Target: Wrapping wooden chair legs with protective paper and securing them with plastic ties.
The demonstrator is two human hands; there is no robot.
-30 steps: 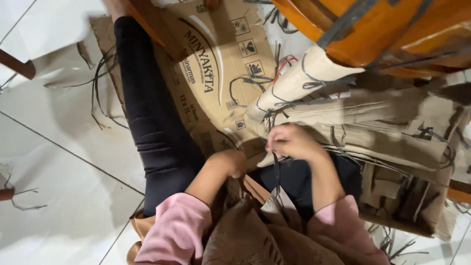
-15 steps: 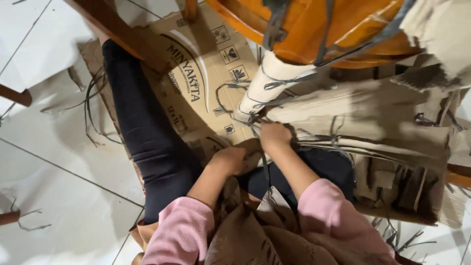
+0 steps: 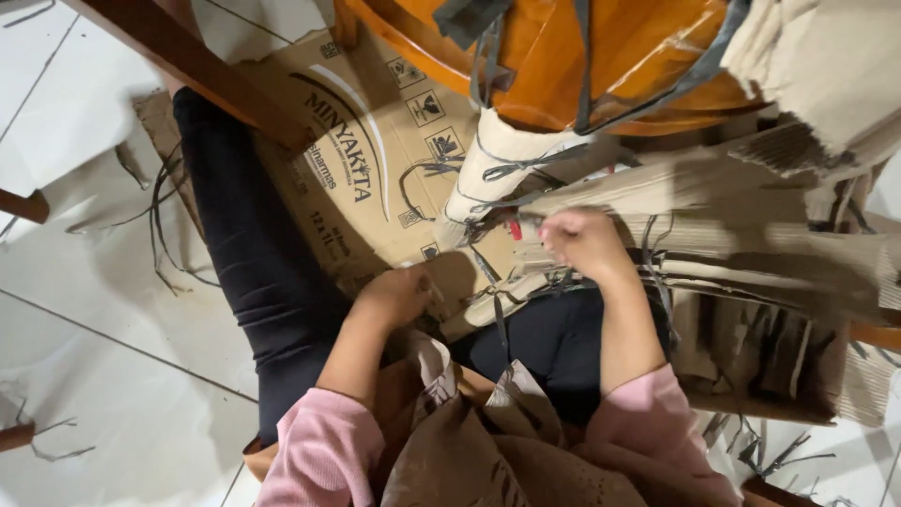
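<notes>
Right hand [image 3: 584, 242] fisted, pinching grey strap [image 3: 495, 310] at wrapped chair leg [image 3: 488, 178]. Left hand [image 3: 399, 296] curled on cardboard edge [image 3: 469, 314], grip unclear. Strap likely light, limp, slippery; grab near knot. Flattened carton [image 3: 375, 178] lies beneath on tile floor [image 3: 84, 282].

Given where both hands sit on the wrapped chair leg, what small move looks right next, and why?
Probably pull the dark strap free with the right hand, which is closed at the strapped cardboard wrapping, while the left hand steadies the loose cardboard end.
</notes>
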